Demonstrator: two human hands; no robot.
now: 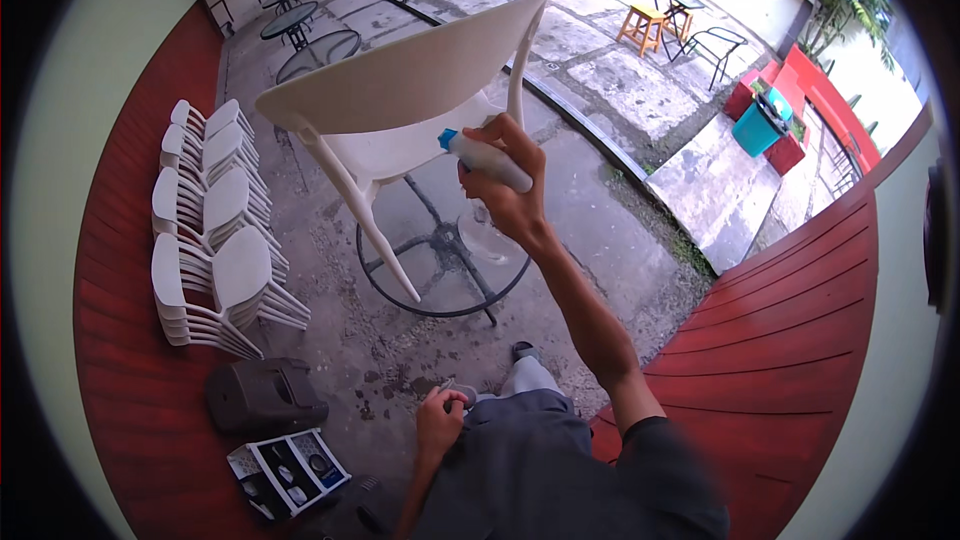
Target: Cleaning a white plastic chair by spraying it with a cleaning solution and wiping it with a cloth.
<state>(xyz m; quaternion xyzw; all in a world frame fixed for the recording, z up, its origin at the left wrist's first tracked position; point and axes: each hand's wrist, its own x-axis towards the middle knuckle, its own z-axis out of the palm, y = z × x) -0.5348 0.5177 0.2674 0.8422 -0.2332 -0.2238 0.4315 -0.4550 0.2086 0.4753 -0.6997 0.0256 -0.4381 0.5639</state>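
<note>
A small whitish spray bottle (491, 161) with a blue top is gripped in my right hand (521, 202), its top pointing left toward the chair. The white plastic chair (409, 71) stands on a round glass-topped table (409, 270), its backrest toward me. A clear round shape (491, 236) shows at the tabletop's right side, partly behind my right hand; I cannot make out what it is. My left hand (439, 420) hangs low beside my shorts with its fingers curled. Something greyish shows at its fingertips, and whether the hand holds it is unclear.
Stacks of white chairs (236, 266) line the red wall on the left. Below them are a dark speaker-like case (266, 395) and an open compartmented box (289, 472). More round glass tables (289, 21) stand beyond. A teal bin (757, 127) and yellow stool (641, 26) are at the right.
</note>
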